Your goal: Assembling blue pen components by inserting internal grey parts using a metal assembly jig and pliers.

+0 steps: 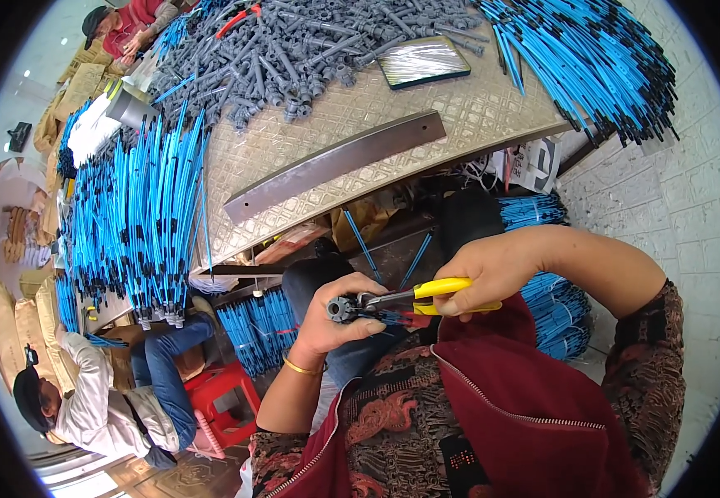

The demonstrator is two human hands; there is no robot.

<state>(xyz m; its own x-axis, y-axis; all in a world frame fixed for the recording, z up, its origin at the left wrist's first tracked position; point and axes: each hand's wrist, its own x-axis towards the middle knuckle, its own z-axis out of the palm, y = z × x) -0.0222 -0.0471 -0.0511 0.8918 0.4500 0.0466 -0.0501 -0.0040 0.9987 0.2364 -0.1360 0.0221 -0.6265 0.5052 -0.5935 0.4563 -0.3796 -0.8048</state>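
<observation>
Fitting (341,310) looked dk grey, round, w/ toothed rim & hole in its end on my cam; it sat in L hand (323,330), this side of table (493,108), fingers curled round it. R hand (501,266) clasped yellow-handled pliers (443,287), fingers wrapped on grips, nose at fitting; contact I couldn't tell.

From the left hand (317,325), tan embossed tabletop (486,118) lies bare at one o'clock. A flat brown metal bar (335,168) blocks twelve.
</observation>
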